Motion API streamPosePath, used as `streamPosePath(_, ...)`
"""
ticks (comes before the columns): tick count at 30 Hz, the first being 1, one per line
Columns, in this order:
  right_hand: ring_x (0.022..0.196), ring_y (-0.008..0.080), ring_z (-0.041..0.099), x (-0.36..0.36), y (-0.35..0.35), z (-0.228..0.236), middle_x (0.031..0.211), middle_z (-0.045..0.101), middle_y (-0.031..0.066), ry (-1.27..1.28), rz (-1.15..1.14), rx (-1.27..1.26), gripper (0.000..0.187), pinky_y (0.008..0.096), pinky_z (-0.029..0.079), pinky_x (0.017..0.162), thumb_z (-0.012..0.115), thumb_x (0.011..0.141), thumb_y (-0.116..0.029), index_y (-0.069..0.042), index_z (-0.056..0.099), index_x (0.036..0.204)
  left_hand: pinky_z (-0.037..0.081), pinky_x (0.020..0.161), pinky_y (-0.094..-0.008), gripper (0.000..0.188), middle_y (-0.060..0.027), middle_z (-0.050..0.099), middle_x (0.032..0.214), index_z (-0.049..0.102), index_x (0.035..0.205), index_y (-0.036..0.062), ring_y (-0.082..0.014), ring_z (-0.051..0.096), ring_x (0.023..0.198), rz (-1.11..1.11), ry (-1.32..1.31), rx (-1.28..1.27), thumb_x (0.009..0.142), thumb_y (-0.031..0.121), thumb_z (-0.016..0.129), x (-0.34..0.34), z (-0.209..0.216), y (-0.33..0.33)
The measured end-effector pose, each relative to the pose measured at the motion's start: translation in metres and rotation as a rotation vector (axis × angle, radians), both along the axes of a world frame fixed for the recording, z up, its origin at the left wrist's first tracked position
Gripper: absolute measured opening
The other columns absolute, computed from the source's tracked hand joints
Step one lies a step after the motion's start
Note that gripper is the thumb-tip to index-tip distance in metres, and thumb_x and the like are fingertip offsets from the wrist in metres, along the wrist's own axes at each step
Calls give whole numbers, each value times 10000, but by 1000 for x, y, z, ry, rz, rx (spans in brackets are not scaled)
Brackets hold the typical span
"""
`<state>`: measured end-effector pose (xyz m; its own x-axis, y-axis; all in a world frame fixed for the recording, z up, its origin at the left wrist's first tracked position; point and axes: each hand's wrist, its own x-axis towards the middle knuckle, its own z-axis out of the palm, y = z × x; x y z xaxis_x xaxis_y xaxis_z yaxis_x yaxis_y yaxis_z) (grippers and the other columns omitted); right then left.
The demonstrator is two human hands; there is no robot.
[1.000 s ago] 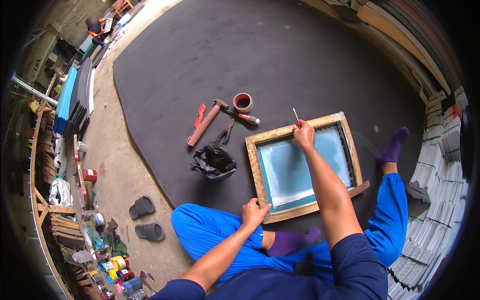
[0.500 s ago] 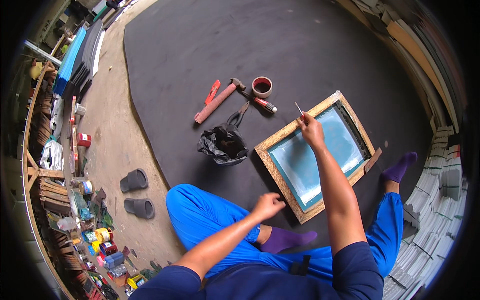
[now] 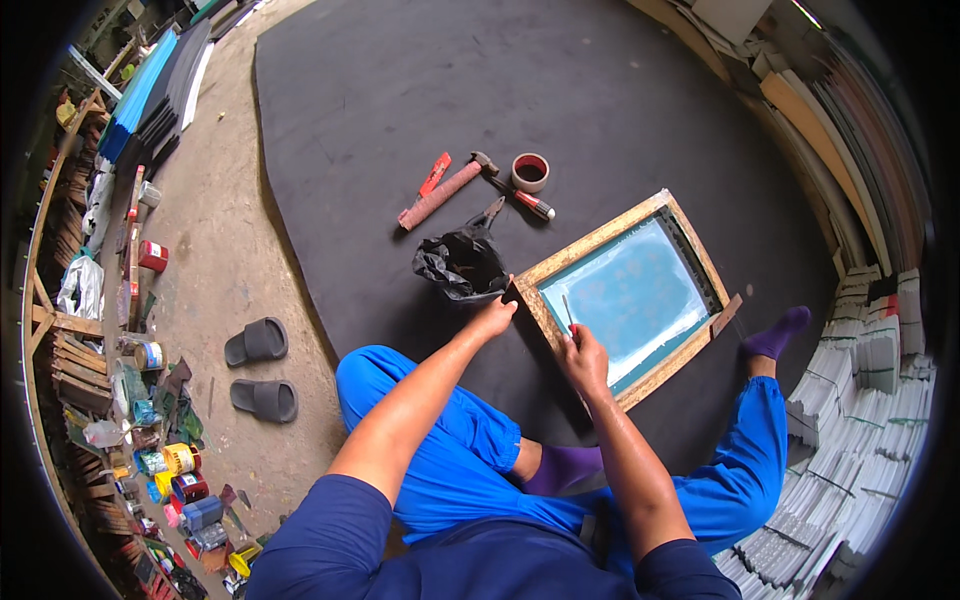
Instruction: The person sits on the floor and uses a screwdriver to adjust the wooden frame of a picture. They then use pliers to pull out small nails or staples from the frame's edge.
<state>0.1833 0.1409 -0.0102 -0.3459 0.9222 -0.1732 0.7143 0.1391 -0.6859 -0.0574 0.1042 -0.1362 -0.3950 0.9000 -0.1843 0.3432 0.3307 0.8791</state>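
Note:
A silk screen frame, wooden with blue mesh streaked white, lies tilted on the dark mat. My left hand is closed at its left corner, beside a black plastic bag that stands with its mouth gaping. In my right hand is a thin screwdriver; its slim metal shaft points away over the mesh near the left rail, and most of its red handle is hidden by my fingers. At the frame's right edge rests a flat brown strip.
Beyond the bag lie a hammer, a red cutter, pliers, a tape roll and a red-and-black-handled tool. Grey slippers sit on the floor at left, near paint cans. Stacked white sheets line the right.
My right hand has drawn the screwdriver back toward me, from the far left rail to the near left part of the mesh. My left hand has moved up to the frame's left corner.

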Motion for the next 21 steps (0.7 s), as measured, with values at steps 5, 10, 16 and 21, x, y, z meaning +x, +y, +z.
streamPosePath(5,945,454,697,14,-10,-8,984,731,243,16,-36,71,283,500,537,814,676,982,-246,-72,665,1206,442,1079,-375,684,-137,604,1419,524,1450,5,-238,574,1256,261,-269,104,942,417,725,-16,34,-4)
streamPosePath(10,927,386,724,9,-10,-6,992,742,212,-41,-53,40,294,442,548,815,682,986,-236,-48,662,1211,489,1050,-459,913,-337,692,1196,721,1173,-85,-445,658,1194,230,58,-285,894,764,532,-56,49,-19)
streamPosePath(16,989,465,692,5,-7,-7,1034,735,242,-68,-30,64,316,523,536,845,661,991,-285,-95,656,1243,523,968,-441,757,-283,727,1150,717,1134,-71,-410,690,1121,442,-16,-116,888,642,646,-74,65,-17)
streamPosePath(21,994,460,694,-12,-9,31,1086,733,234,-186,37,68,363,545,533,839,626,1013,-292,-126,601,1335,537,926,-371,564,-177,731,1155,635,1379,15,-268,705,1031,404,-21,40,919,319,753,-68,35,-16)
